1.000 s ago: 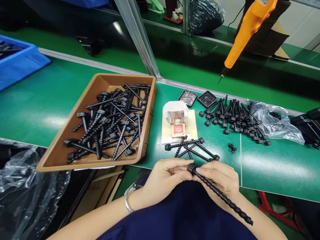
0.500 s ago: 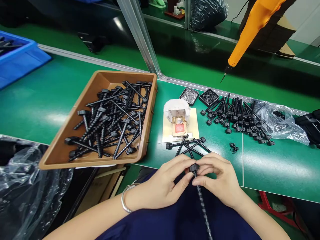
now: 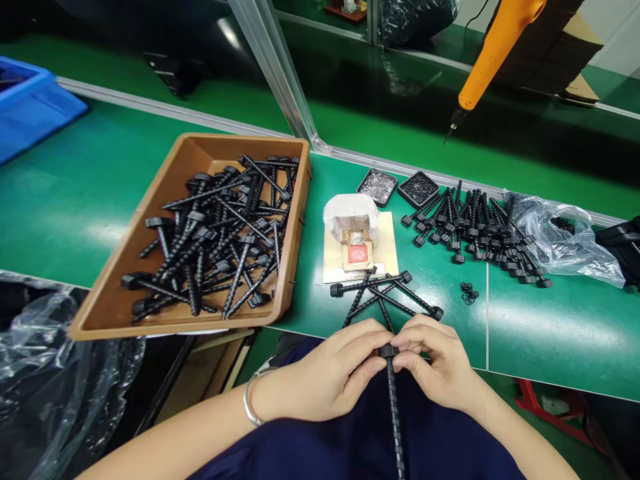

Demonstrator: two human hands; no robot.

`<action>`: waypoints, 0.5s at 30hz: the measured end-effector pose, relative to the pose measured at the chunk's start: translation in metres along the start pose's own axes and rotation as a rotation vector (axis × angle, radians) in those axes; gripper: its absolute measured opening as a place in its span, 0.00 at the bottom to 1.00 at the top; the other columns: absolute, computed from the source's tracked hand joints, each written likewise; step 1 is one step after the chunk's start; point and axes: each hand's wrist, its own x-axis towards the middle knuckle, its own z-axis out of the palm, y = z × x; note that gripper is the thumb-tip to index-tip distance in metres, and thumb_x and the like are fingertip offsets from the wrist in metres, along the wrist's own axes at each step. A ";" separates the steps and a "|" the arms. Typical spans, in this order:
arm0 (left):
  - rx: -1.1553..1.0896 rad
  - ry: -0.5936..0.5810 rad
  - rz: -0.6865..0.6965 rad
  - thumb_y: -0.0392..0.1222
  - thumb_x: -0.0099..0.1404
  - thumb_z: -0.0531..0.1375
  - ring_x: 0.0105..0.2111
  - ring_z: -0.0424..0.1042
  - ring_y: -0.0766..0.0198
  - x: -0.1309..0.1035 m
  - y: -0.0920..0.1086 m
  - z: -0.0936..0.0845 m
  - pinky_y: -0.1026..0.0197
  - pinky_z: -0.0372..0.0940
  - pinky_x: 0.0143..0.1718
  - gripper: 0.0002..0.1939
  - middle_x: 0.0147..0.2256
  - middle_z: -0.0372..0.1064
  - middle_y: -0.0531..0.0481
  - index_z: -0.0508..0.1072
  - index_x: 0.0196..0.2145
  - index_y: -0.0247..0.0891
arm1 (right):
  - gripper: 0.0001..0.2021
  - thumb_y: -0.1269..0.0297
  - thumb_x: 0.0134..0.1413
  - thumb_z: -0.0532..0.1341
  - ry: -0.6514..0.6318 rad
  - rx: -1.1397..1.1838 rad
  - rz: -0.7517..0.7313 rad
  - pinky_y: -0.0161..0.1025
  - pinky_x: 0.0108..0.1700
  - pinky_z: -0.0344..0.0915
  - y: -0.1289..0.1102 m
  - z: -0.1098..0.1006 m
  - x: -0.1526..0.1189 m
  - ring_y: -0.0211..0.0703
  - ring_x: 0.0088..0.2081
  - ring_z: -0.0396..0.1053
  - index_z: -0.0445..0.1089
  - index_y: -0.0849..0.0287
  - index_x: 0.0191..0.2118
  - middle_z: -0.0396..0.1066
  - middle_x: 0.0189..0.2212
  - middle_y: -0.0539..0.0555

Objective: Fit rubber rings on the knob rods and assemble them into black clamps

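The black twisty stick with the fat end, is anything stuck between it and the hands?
Nothing that I can see: the left hand and right hand both have fingertips at the fat end of the black twisty stick. Other sticks lie beyond the hands. Anything tiny under the fingers would be hidden.

Left hand (image 3: 320,370) & right hand (image 3: 440,357) are covering pt. of the held black rod's (image 3: 393,400) head; its shaft is running off the near edge. Orange driver (image 3: 493,60) is getting cut off at the far edge, blue bin (image 3: 45,110) at left, black pcs. (image 3: 620,237) at right. Silvery bits (image 3: 377,185) & black bits (image 3: 419,189) in the far trays are looking too sm. to ID.
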 end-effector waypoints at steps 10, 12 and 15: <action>-0.048 -0.030 -0.139 0.34 0.69 0.52 0.31 0.69 0.62 -0.002 -0.009 0.007 0.63 0.68 0.34 0.07 0.32 0.68 0.47 0.70 0.40 0.36 | 0.19 0.76 0.58 0.60 -0.009 -0.285 -0.255 0.37 0.39 0.75 0.011 -0.004 -0.004 0.41 0.38 0.76 0.71 0.53 0.53 0.73 0.42 0.57; -0.060 -0.059 -0.203 0.38 0.70 0.52 0.26 0.67 0.65 -0.002 -0.013 0.013 0.66 0.66 0.29 0.10 0.26 0.66 0.51 0.69 0.31 0.36 | 0.18 0.73 0.59 0.59 -0.036 -0.361 -0.285 0.38 0.41 0.76 0.015 -0.002 -0.006 0.43 0.40 0.77 0.70 0.52 0.54 0.76 0.42 0.57; -0.065 -0.085 -0.233 0.39 0.73 0.49 0.22 0.66 0.68 -0.001 -0.019 0.018 0.68 0.63 0.25 0.17 0.22 0.67 0.54 0.69 0.26 0.37 | 0.12 0.61 0.60 0.62 0.016 -0.472 -0.229 0.38 0.34 0.76 0.018 -0.003 -0.007 0.45 0.34 0.77 0.72 0.52 0.49 0.78 0.36 0.55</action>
